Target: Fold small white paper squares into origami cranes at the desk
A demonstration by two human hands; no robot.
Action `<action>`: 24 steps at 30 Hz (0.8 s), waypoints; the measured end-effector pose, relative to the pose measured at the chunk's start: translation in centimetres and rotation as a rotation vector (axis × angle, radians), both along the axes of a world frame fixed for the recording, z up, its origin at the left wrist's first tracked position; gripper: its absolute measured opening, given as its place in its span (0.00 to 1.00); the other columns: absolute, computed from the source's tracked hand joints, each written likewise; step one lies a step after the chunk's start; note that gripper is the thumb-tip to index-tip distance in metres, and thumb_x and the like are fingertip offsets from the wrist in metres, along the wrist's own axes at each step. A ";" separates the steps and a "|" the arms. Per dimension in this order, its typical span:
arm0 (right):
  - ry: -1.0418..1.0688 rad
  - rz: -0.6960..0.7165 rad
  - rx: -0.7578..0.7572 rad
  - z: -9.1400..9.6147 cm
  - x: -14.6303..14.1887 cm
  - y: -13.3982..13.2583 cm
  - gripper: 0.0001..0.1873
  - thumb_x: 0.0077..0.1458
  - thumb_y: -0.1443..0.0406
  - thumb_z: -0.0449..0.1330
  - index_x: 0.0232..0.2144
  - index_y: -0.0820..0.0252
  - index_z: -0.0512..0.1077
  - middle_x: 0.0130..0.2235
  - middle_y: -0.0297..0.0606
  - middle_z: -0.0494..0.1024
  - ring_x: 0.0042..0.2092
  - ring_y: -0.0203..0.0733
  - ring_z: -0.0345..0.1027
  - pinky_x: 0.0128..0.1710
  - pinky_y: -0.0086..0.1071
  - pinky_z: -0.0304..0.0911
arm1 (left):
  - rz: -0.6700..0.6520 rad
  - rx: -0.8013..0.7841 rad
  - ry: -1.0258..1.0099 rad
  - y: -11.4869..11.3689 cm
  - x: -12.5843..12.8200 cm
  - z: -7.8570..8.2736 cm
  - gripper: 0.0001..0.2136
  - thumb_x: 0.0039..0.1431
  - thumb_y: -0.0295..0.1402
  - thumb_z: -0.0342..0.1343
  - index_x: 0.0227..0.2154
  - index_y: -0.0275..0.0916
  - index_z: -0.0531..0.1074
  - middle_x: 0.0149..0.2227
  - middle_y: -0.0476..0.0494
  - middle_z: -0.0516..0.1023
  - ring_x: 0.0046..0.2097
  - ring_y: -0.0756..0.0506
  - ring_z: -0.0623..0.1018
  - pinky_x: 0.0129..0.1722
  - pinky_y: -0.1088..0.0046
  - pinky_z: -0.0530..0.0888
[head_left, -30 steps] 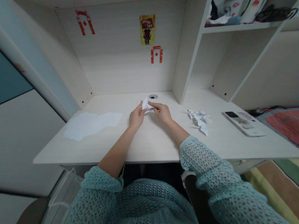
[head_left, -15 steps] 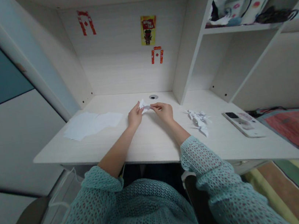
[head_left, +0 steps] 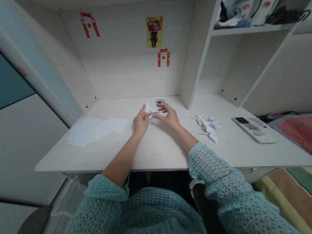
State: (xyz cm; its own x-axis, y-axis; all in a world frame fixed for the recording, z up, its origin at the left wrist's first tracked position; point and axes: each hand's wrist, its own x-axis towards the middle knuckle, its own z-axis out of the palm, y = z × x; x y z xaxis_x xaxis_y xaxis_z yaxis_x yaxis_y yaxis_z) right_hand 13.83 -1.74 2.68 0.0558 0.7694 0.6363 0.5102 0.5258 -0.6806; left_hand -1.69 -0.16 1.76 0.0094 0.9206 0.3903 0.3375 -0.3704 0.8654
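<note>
A small folded white paper piece (head_left: 150,110) is held just above the pale desk (head_left: 161,151), pinched from both sides. My left hand (head_left: 140,121) grips its left edge with thumb and fingers closed. My right hand (head_left: 170,116) pinches its right side, fingers curled. Both forearms reach out from teal knit sleeves. The paper's underside is hidden by my fingers.
Loose white sheets (head_left: 95,129) lie on the desk to the left. Several folded paper pieces (head_left: 208,126) sit to the right, and beyond them a phone (head_left: 254,129). A round cable hole (head_left: 159,101) is behind my hands. Shelves with cups (head_left: 256,4) stand at upper right.
Both hands have turned and refolded the paper slightly; my right hand shifted a little toward the back of the desk. The rest of the desk is unchanged.
</note>
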 end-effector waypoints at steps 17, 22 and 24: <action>-0.257 -0.192 0.029 -0.3 0.0 -0.2 0.18 0.53 0.54 0.57 0.44 0.53 0.74 0.39 0.37 0.79 0.38 0.42 0.72 0.41 0.33 0.64 | -0.018 0.042 0.054 -1.6 0.7 1.3 0.21 0.56 0.33 0.54 0.53 0.45 0.65 0.48 0.45 0.75 0.51 0.45 0.73 0.50 0.70 0.69; -0.285 -0.203 0.070 -0.5 0.1 -0.2 0.16 0.55 0.55 0.56 0.43 0.51 0.74 0.41 0.36 0.78 0.41 0.43 0.72 0.42 0.34 0.63 | -0.052 0.040 -0.003 -1.4 0.8 0.9 0.22 0.55 0.35 0.55 0.54 0.43 0.64 0.47 0.44 0.75 0.50 0.45 0.74 0.50 0.69 0.70; -0.293 -0.199 0.074 -0.4 0.1 -0.3 0.15 0.55 0.55 0.55 0.43 0.51 0.74 0.41 0.36 0.78 0.41 0.43 0.71 0.43 0.34 0.63 | -0.080 0.049 -0.028 -1.3 0.8 0.8 0.23 0.55 0.36 0.55 0.55 0.41 0.64 0.47 0.43 0.75 0.49 0.45 0.74 0.49 0.70 0.70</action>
State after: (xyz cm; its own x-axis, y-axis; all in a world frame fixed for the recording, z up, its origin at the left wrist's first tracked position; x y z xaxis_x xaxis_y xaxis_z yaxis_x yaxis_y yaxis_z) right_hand 13.93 -2.00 2.24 0.0063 0.7129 0.7013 0.7752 0.4395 -0.4537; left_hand -0.94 -1.43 2.57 0.0705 0.8972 0.4361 0.2816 -0.4373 0.8541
